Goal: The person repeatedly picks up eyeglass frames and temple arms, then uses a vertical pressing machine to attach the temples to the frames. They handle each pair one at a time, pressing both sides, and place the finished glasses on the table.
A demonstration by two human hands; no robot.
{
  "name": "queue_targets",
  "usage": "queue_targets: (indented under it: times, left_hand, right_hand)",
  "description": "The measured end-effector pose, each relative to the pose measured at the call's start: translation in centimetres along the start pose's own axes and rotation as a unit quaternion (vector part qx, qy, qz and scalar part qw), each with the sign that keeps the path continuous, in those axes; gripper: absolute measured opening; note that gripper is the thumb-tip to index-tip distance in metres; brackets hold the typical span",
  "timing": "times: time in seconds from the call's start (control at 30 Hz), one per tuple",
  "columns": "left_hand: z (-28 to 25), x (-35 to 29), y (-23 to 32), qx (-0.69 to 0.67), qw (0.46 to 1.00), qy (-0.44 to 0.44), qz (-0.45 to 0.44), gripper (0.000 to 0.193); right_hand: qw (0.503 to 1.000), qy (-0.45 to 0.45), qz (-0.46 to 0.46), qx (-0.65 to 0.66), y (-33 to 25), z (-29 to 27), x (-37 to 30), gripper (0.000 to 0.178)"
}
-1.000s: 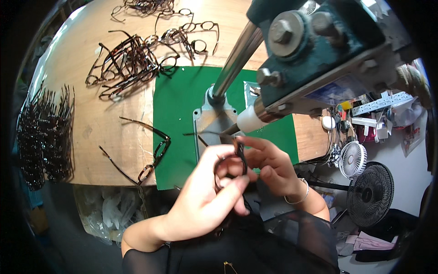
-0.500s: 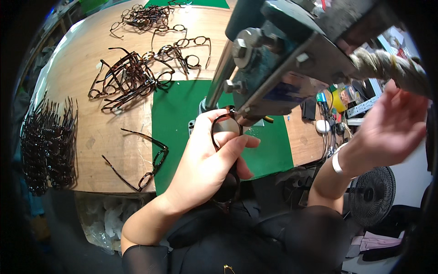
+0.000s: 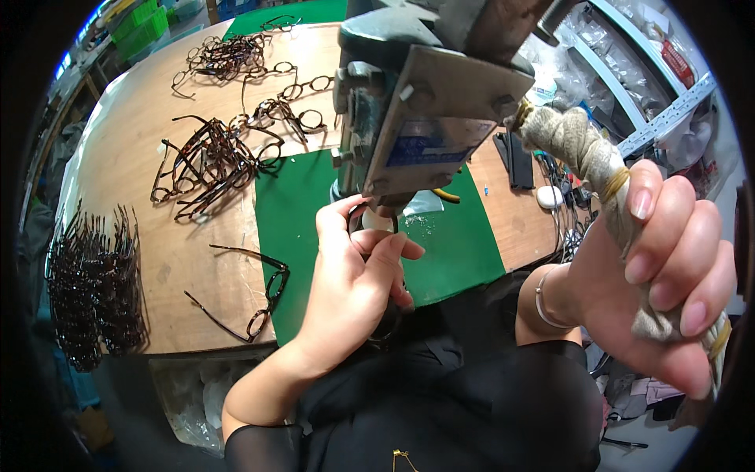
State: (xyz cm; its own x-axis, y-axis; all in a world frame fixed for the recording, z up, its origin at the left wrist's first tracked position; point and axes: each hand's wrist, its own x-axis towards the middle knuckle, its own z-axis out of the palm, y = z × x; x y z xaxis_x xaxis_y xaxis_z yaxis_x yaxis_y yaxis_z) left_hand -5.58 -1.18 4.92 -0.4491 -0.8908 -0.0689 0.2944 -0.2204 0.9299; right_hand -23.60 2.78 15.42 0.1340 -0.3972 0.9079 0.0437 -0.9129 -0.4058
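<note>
My left hand (image 3: 354, 271) is closed around a dark eyeglass frame (image 3: 397, 228), with one rim up at the foot of a hand press (image 3: 429, 134). Much of that frame is hidden by my fingers and the press. My right hand (image 3: 668, 259) is wrapped around the press's cloth-bound lever (image 3: 578, 145), its fingers curled over the grey wrapping. Left of my left hand, a single tortoiseshell eyeglass frame (image 3: 275, 287) lies with its temples spread, partly over the green mat (image 3: 303, 204).
Tangled eyeglass frames (image 3: 212, 161) lie on the wooden table (image 3: 189, 259), with another heap (image 3: 224, 59) farther back. A dense bundle of dark frames (image 3: 94, 291) fills the left edge. A black phone (image 3: 515, 161), a white mouse (image 3: 550, 197) and cables are right of the mat.
My right hand has gone from loose beside the lever to gripping it, and the lever has come down and nearer. My left hand still holds the frame at the press.
</note>
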Motion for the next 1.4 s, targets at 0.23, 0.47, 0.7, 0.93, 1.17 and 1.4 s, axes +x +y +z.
queue_targets:
  times: [0.23, 0.47, 0.7, 0.93, 1.17, 1.4]
  left_hand:
    - [-1.6, 0.4, 0.0, -0.119, 0.992, -0.019, -0.024, 0.035]
    - [-3.8, -0.6, -0.4, -0.146, 0.987, -0.054, -0.049, 0.035]
    - [-6.4, -4.9, -5.4, 0.100, 0.991, -0.019, -0.092, 0.033]
    - [-11.2, -5.0, -4.9, 0.447, 0.889, 0.100, 0.009, 0.015]
    - [-13.1, -4.9, -6.7, 0.602, 0.797, -0.022, 0.040, 0.015]
    - [-19.0, -3.2, -8.5, 0.813, 0.554, 0.110, 0.140, 0.021]
  right_hand:
    - [0.993, 0.099, 0.064, -0.003, -0.7, -0.1, 3.4, 0.047]
    - [0.967, 0.101, 0.036, -0.230, 3.7, -1.1, -1.2, 0.065]
    - [0.961, 0.101, 0.217, -0.140, 6.0, -1.9, -8.6, 0.037]
    - [0.944, 0.025, 0.307, -0.115, 7.8, 0.4, -10.2, 0.020]
    - [0.899, -0.022, 0.410, -0.155, 8.3, 0.3, -12.7, 0.014]
    - [0.871, 0.034, 0.475, -0.125, 9.4, 1.1, -13.1, 0.011]
